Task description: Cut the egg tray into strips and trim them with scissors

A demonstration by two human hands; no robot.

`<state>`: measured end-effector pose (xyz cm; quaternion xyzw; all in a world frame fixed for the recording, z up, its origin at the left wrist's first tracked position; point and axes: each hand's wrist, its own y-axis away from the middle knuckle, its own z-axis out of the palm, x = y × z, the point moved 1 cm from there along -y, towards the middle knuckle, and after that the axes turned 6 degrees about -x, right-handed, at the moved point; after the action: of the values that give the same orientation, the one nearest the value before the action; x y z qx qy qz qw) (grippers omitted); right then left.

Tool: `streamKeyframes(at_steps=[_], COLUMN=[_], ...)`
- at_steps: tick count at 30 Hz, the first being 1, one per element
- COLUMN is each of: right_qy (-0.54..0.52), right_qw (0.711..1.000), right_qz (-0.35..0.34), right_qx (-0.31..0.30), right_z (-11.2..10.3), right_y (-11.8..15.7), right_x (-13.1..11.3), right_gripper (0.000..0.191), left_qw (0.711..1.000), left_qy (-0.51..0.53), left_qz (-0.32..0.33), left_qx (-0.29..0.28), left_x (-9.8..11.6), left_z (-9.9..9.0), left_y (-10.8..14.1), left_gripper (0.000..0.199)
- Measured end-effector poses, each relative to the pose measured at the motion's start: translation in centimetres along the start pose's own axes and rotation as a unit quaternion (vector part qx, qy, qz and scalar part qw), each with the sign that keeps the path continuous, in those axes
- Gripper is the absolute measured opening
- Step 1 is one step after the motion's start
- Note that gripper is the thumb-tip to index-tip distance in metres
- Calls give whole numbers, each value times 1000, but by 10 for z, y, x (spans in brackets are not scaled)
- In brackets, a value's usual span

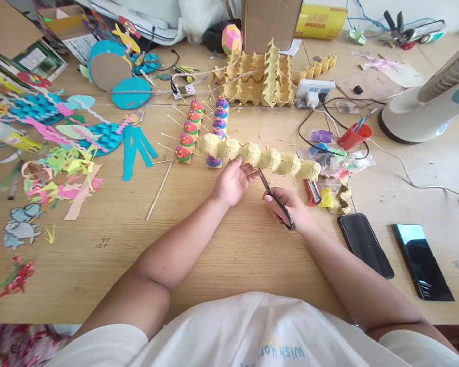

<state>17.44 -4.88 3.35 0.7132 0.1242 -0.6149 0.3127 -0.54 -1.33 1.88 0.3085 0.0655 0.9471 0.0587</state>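
A long strip of pale yellow egg carton (270,159), with several bumps, is held up over the wooden table. My left hand (233,184) pinches it from below near its left half. Black scissors (278,201) are in my right hand (286,206), their blades pointing up and left at the strip's lower edge. Behind the strip's left end stand a row of painted red and green bumps (188,127) and a row of purple and blue ones (221,114). A thin wooden stick (159,189) lies left of my left hand.
Two phones (365,244) lie at the right. Yellow egg trays (252,81), a white power strip (314,87), a red cup (355,136) and a white fan (424,109) stand behind. Paper scraps (61,176) and blue paper crafts (131,93) cover the left.
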Motion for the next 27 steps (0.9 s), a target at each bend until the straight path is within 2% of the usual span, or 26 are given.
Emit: streamKeyframes(at_steps=[8,15,24,27], right_qy=[-13,0,17,20], right_qw=[1000,999,998,998], right_qz=[-10,-14,-29,-31], right_qx=[10,40,46,47], right_z=[2,2,0,0], right_y=[-1,-3,-4,-4], right_x=[3,12,13,13], right_gripper=[62,57,51,50], left_qw=[1000,1000,1000,1000], left_qy=[-20,-9,-3,-3], left_qz=[-4,1,-2,-7], left_qx=[11,6,-4,10], left_x=[-2,-1,-2,-2], left_z=[-3,-4,-4,-4], left_y=[-2,-2,-3,-3], left_gripper=[23,26,30,33])
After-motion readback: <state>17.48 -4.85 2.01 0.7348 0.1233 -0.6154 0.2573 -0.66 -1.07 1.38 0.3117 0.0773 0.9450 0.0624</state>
